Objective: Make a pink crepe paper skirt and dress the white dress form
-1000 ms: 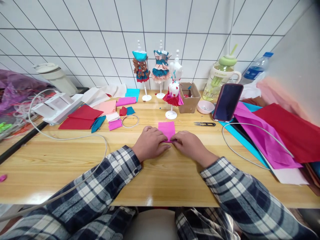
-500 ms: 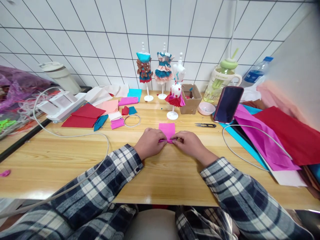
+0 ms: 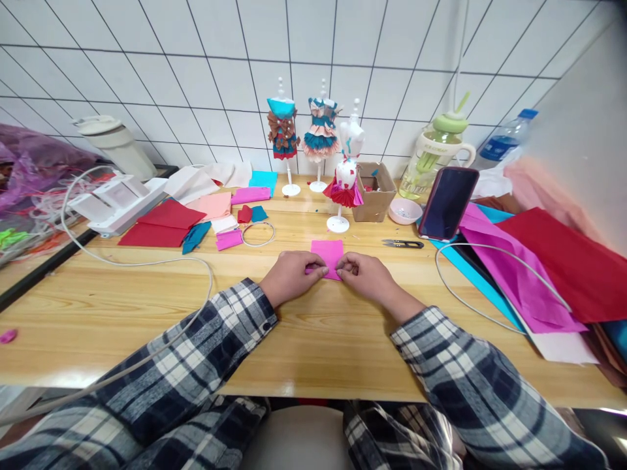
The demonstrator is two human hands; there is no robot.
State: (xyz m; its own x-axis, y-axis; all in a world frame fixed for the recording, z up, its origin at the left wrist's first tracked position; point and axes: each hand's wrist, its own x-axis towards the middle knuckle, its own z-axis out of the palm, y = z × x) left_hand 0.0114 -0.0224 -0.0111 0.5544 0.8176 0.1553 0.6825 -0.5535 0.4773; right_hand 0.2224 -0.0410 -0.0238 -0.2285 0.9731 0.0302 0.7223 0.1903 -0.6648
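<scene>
A small rectangle of pink crepe paper (image 3: pixel 327 252) lies on the wooden table in front of me. My left hand (image 3: pixel 294 274) is closed in a pinch at its near left edge, thumb against fingertips. At the near right edge, my right hand (image 3: pixel 365 275) pinches the paper between thumb and curled fingers. The sheet shows flat between and beyond the hands, while its near corners are partly hidden by my fingers. Small black-handled thread snips (image 3: pixel 402 243) lie to the right of my right hand.
Three mini dress forms (image 3: pixel 339 222) stand behind the paper, beside a cardboard box (image 3: pixel 377 202) and a pink bowl (image 3: pixel 405 211). A phone (image 3: pixel 448 203) leans at right near stacked coloured sheets (image 3: pixel 563 261). Folded red paper (image 3: pixel 161 224) and a cable (image 3: pixel 147 265) lie left.
The raised fold along the paper's near edge now lies flatter. My left hand has shifted slightly left, and my right fingers are more curled.
</scene>
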